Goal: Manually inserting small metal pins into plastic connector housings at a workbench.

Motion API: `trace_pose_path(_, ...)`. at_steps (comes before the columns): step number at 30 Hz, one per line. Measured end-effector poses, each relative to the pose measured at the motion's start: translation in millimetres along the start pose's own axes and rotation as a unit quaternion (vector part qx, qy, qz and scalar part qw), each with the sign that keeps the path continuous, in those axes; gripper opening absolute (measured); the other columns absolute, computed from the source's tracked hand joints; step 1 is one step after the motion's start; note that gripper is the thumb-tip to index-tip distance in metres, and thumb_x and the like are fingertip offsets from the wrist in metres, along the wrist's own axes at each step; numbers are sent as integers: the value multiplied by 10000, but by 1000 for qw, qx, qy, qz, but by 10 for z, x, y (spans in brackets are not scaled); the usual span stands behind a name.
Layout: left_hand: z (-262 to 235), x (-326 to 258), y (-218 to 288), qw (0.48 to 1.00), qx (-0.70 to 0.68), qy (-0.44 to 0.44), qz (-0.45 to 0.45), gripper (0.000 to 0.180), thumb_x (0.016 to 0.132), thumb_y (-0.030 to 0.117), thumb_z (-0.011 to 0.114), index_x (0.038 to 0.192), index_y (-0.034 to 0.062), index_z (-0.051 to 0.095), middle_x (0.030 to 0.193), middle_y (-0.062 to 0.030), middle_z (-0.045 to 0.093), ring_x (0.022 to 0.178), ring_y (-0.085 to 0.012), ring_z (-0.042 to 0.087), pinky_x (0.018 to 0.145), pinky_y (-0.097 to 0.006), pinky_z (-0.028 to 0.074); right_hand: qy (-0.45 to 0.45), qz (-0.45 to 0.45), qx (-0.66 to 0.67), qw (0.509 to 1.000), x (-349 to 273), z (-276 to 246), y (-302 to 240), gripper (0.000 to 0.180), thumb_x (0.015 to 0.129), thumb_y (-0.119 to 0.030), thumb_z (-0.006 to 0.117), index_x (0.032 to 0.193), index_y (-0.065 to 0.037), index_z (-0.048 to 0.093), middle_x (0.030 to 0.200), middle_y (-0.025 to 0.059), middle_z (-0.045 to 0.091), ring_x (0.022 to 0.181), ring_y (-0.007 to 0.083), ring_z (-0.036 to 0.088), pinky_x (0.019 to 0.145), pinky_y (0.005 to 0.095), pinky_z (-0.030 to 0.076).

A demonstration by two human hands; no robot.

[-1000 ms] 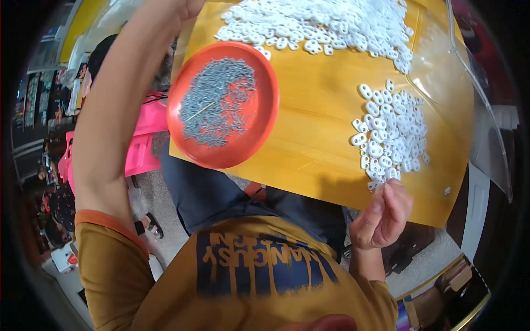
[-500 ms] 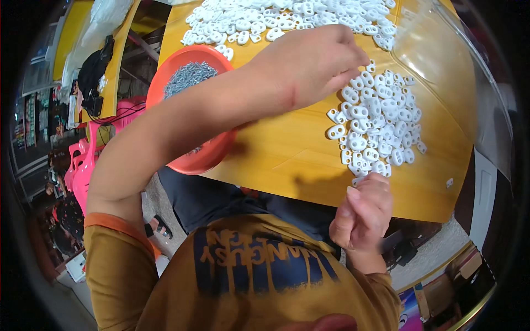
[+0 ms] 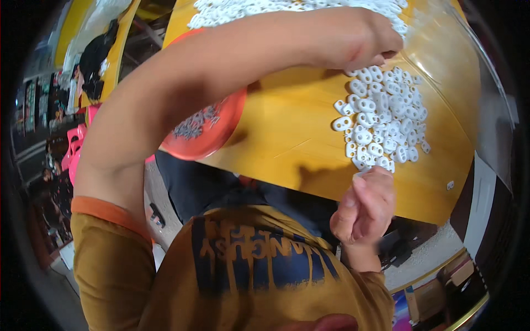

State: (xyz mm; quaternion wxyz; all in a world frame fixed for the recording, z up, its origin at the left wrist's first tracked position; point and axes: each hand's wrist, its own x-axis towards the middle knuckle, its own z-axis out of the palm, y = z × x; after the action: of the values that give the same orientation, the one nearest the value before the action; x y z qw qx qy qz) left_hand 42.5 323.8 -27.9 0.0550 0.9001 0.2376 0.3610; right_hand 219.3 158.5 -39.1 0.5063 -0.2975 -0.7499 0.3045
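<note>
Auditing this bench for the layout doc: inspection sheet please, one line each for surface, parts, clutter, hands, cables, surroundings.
Surface: yellow tabletop, partly covered by parts.
Parts: far pile of white pieces; smaller pile of white two-hole pieces; red dish holding small grey pins, partly hidden.
Clutter: lone white piece at right; clear plastic sheet beyond it.
Hands: left hand curled near both piles, hold unclear; right hand bunched at smaller pile's near edge, hold unclear.
Cables: nothing seen on the tabletop.
Surroundings: pink chair at left.
</note>
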Motion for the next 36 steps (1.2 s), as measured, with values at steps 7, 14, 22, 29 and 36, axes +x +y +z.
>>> trace_pose_path(7, 45, -32, -72, 974, -60, -176, -131, 131, 752, 152, 545, 832, 48, 538, 856, -121, 534, 819, -287, 511, 716, -351, 407, 31, 17, -65, 997, -116, 50, -15, 184, 787, -7, 461, 954, 44, 516, 897, 147, 515, 824, 229, 484, 781, 323, 384)
trace_pose_path(14, 201, 271, 87, 988, 10, -49, -149, 270, 798, 313, 434, 886, 83, 546, 867, -132, 585, 779, -303, 558, 641, -403, 442, 149, 2, -60, 987, -209, 108, 29, 212, 842, -70, 483, 1005, 63, 504, 960, 135, 529, 850, 202, 520, 761, 267, 423)
trace_pose_path(22, -511, -678, 1966, 942, -106, 198, -250, 217, 773, 232, 459, 827, 31, 522, 819, -144, 556, 709, -312, 560, 618, -385, 455, 158, 78, 49, 983, 174, 411, -546, 237, 822, -180, 510, 929, 30, 479, 868, 124, 517, 758, 194, 490, 674, 306, 383)
trace_pose_path(29, -589, -1218, 2239, 894, -53, 307, -321, 150, 763, 183, 464, 754, 34, 477, 699, -141, 502, 604, -301, 530, 502, -372, 438, 40, 203, 184, 961, 127, 948, -1039, 244, 801, -186, 533, 922, 25, 515, 841, 106, 524, 764, 201, 499, 687, 313, 403)
trace_pose_path(36, -623, -1617, 2384, 891, -35, 335, -305, 153, 741, 184, 478, 687, 43, 461, 673, -128, 485, 573, -290, 513, 460, -365, 413, -42, 254, 172, 951, -41, 970, -881, 219, 799, -183, 512, 900, 10, 535, 841, 104, 527, 792, 197, 512, 686, 321, 404)
